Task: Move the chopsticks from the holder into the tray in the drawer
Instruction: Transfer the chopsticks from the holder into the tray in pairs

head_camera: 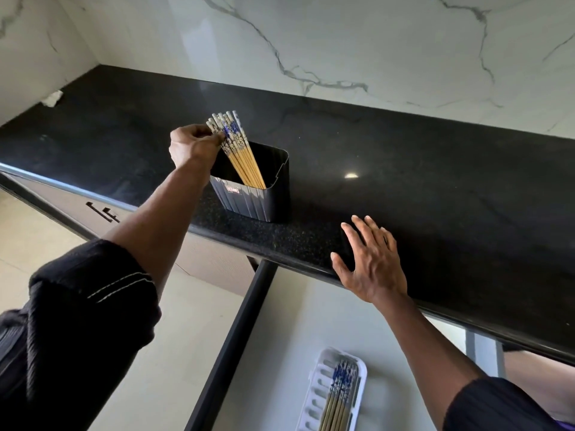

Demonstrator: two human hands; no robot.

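A black ribbed holder point(258, 197) stands on the dark counter near its front edge. Several wooden chopsticks point(239, 150) with blue-and-white patterned tops lean to the left inside it. My left hand point(193, 144) pinches their patterned tops from the left side. My right hand point(373, 262) lies flat and open on the counter's front edge, to the right of the holder, holding nothing. Below, in the open drawer point(249, 337), a white slotted tray point(320, 390) holds several more chopsticks point(339, 396) lying lengthwise.
The black stone counter point(435, 169) runs back to a white marble wall point(342, 42). A scrap of white paper point(53, 98) lies in the far left corner. A closed drawer with a black handle point(105, 211) sits at the left under the counter.
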